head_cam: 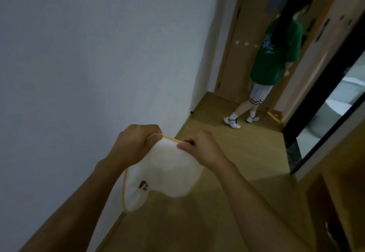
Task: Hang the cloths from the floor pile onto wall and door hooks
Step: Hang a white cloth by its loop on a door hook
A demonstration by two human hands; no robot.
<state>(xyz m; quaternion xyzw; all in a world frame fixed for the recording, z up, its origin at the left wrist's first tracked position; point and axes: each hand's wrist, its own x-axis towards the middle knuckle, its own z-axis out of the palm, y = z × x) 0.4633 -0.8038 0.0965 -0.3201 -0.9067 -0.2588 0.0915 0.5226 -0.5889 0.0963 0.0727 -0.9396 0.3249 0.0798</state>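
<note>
Both my left hand (136, 143) and right hand (199, 147) pinch the cloth (162, 172) by its loop (171, 139), so I'd keep it stretched wide for a hook.

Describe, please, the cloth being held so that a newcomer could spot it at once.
Beside the grey wall, low over the wooden floor, two hands stretch a cloth. It is white, edged in yellow, with a small red mark near one corner.

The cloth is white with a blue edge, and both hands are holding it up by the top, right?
Not quite. The head view shows the cloth is white with a yellow edge, not blue. The left hand and right hand do hold it by the top.
</note>
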